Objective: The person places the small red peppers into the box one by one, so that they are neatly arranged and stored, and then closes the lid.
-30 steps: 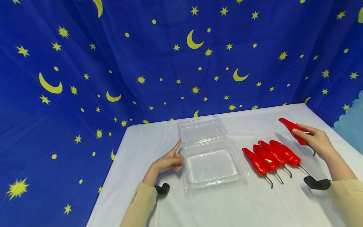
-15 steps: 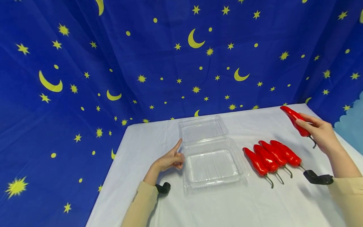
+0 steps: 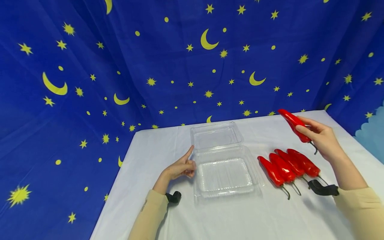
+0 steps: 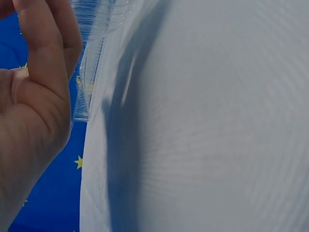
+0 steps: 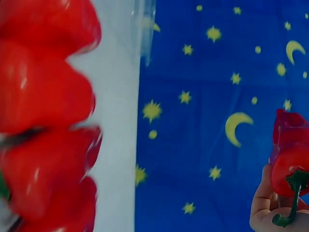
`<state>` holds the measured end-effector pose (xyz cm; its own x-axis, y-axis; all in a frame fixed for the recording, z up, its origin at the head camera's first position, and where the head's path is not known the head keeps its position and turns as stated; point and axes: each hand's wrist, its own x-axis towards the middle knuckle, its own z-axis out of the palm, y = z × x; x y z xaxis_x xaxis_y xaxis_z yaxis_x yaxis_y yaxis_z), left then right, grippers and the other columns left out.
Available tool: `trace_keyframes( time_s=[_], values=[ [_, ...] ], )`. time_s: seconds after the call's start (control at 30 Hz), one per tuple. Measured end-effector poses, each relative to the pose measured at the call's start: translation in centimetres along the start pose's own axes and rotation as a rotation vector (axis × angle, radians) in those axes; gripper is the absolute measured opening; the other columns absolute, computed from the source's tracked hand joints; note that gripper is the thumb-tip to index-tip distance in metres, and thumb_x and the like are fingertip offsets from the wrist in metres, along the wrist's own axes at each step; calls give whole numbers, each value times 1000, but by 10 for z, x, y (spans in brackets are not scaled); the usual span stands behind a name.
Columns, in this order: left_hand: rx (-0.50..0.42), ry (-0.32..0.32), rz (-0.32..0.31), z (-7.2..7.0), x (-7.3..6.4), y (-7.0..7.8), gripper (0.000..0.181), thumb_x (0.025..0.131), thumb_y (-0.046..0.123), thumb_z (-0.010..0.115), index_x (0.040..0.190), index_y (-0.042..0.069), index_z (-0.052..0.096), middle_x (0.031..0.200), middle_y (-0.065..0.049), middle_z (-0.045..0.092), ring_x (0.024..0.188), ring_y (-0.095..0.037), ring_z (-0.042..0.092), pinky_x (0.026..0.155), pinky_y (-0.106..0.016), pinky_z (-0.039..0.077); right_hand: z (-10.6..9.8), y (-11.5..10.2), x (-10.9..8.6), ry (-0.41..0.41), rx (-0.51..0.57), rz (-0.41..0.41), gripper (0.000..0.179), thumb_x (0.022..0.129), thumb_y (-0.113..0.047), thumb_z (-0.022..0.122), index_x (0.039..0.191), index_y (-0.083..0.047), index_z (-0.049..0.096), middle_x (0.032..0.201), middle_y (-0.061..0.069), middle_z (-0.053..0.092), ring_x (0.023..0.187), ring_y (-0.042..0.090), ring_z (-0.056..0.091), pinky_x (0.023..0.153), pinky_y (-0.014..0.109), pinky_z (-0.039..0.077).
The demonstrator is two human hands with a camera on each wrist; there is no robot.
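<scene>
My right hand (image 3: 322, 138) grips a red pepper (image 3: 295, 126) above the table, its tip toward the upper left and its green stem toward the wrist. Below it, several red peppers (image 3: 282, 166) lie side by side in a slanted row. A clear plastic clamshell container (image 3: 225, 175) sits in the middle with its lid (image 3: 216, 136) folded back. My left hand (image 3: 179, 169) rests at the container's left side, one finger stretched toward the hinge and the others loosely bent by the rim. In the left wrist view the bent fingers (image 4: 46, 48) overlap the plastic edge.
A white cloth (image 3: 222, 220) covers the table. Behind it and to the left hangs a blue curtain (image 3: 168, 60) with yellow moons and stars. Black wrist cameras (image 3: 322, 188) jut out below the hands. A pale blue scalloped shape (image 3: 372, 133) shows at the far right.
My right hand has lifted the pepper and then moved left with it, now above the row of peppers. The left hand and the container stay in place.
</scene>
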<state>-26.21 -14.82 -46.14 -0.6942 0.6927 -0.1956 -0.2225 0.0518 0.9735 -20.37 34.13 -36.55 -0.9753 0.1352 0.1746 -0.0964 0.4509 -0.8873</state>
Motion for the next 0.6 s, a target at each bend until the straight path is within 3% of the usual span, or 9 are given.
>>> trace_keyframes(
  time_s=[0.23,0.6],
  values=[
    [-11,4,2,-1,0,-1,96,89,-6,51,150,34,-11,73,-3,53,62,-14,58,57,-23,50,25,-23,-2,-24,-25,-81,54,94,-29,57,143,-10,42,110,-15,49,87,2,53,65,18,50],
    [-13,-7,15,-1,1,-3,95,89,-5,51,150,33,-12,71,-2,52,61,-14,58,57,-22,50,65,-65,-9,-146,-10,-193,50,92,-24,61,140,-16,48,127,5,48,88,6,59,67,23,53]
  ],
)
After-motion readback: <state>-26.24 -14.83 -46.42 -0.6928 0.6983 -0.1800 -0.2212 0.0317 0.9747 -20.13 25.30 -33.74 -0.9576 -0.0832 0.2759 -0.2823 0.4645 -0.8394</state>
